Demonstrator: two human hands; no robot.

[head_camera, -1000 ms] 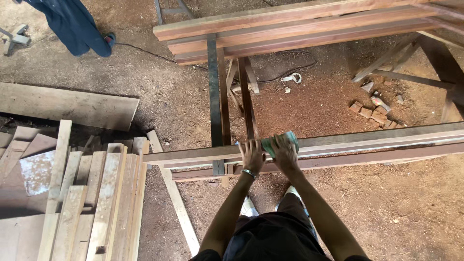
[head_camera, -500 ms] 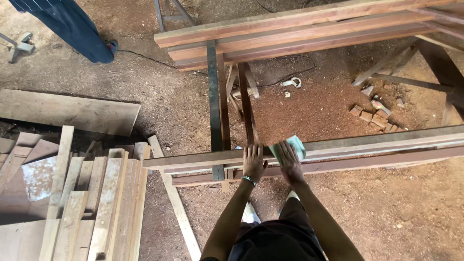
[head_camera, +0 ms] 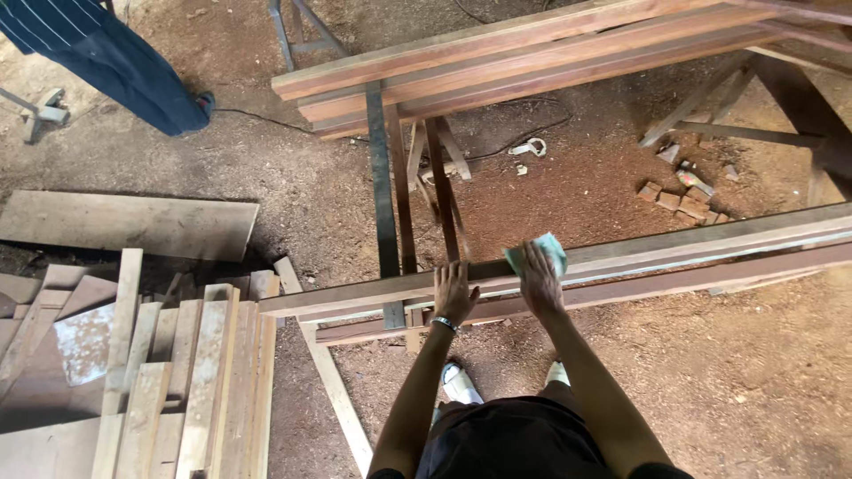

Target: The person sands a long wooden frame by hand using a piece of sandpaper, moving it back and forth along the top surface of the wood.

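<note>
Green sanding pad (head_camera: 543, 247) under right hand (head_camera: 538, 282), on plank (head_camera: 674, 251).

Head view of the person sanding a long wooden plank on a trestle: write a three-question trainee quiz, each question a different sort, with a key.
1. True or false: the left hand lies flat on the long brown wooden plank.
2. What does the right hand press on the plank? A) hammer B) green sanding sheet C) saw
3. Fill in: the stacked pale wooden slats lie to the person's ____.

Key: 1 true; 2 B; 3 left.
</note>
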